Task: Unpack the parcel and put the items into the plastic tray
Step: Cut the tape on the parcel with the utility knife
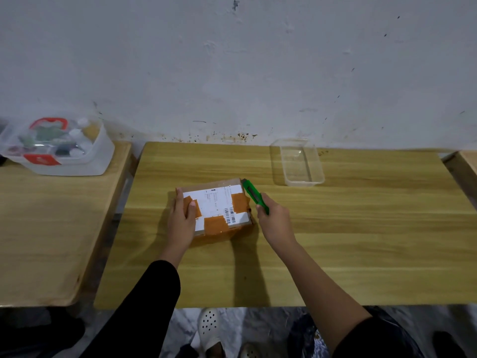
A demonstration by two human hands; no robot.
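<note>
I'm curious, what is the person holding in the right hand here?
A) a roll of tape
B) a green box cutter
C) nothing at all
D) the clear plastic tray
B: the right hand grips a green box cutter, its tip at the far right corner of the parcel, while the left hand rests on the parcel's left side.

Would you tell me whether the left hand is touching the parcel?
Touching: the head view shows the left hand resting on the parcel, thumb on its top.
</note>
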